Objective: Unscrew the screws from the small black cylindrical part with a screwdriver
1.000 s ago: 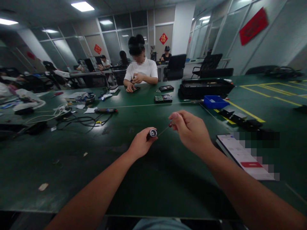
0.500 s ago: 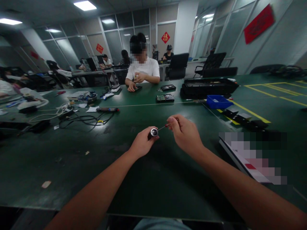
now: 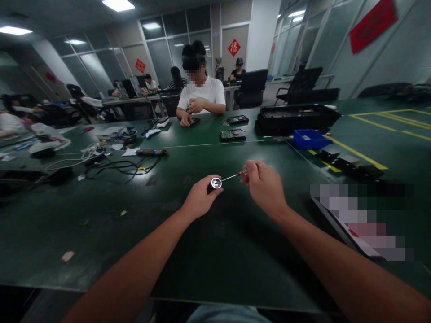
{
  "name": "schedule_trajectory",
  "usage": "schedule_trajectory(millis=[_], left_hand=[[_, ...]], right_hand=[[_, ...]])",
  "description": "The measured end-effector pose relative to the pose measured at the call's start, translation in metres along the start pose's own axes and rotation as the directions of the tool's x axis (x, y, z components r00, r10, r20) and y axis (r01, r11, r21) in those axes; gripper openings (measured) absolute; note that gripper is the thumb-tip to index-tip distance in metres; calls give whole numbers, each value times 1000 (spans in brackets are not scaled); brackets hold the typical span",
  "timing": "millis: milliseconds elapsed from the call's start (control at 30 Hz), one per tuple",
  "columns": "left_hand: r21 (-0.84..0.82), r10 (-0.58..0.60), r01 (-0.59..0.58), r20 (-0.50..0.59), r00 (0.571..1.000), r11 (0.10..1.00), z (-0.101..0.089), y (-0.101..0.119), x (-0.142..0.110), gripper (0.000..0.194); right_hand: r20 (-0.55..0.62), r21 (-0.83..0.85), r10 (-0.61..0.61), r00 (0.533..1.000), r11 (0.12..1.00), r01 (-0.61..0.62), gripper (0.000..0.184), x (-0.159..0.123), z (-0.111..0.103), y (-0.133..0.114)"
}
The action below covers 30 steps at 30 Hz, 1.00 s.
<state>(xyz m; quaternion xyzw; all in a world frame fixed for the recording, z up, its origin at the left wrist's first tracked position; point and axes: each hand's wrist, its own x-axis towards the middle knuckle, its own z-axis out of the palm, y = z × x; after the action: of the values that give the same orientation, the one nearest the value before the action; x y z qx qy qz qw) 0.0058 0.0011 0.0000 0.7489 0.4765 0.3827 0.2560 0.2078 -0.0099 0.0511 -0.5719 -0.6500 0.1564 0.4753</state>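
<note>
My left hand [image 3: 200,197] is wrapped round a black cylinder [image 3: 215,184]. Its round end, with a silver rim and details inside too small to make out, faces up toward me. In the closed fingers of my right hand [image 3: 266,186] is a thin screwdriver [image 3: 230,177] with a reddish handle. Its slim metal shaft slants down to the left, and the tip reaches the rimmed end of the cylinder. Whether the tip sits inside or only at the rim I cannot tell. Both hands are above the green table [image 3: 202,260].
Two hard drives [image 3: 233,135] lie beyond my hands, before a co-worker [image 3: 201,96]. A blue bin [image 3: 310,139] and a long black tray [image 3: 298,117] stand right of them. Cables [image 3: 111,168] and a pen-like tool [image 3: 151,152] lie left. A partly blurred flat slab [image 3: 343,226] lies near my right forearm.
The screwdriver's tip has come from beside the cylinder to its rimmed end. My right hand first moved closer to the cylinder, then slightly away. My left hand keeps its hold; the view shifted slightly.
</note>
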Motion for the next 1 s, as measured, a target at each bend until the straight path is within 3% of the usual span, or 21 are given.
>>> schedule_trajectory(millis=[133,300,467,633,767,900,1000], left_hand=[[42,34,-34,4,999,999,1,-1,0,34],[69,94,-95,23,995,993,3,-5,0,34],[81,82,-82,10,997,993,1,-7,0,35],[90,75,-75,2,997,993,0,-8,1,35],[120,61,-61,5,998,991,1,-9,2,36],[133,61,-60,-1,998,989,1,-9,3,36],[144,82,-79,-18,996,986,0,-9,3,37]], right_hand=[[-24,-102,-137,990,986,134,47,-4,0,2],[-49,-297,-429,902,869,397,47,-13,1,3],[68,-158,-458,887,872,462,22,-18,1,1],[110,-24,-385,916,921,389,26,-20,2,-1],[32,227,-175,984,960,164,22,-17,9,3],[71,481,-7,997,876,-28,27,-14,19,9],[108,625,116,987,764,-158,29,-10,25,15]])
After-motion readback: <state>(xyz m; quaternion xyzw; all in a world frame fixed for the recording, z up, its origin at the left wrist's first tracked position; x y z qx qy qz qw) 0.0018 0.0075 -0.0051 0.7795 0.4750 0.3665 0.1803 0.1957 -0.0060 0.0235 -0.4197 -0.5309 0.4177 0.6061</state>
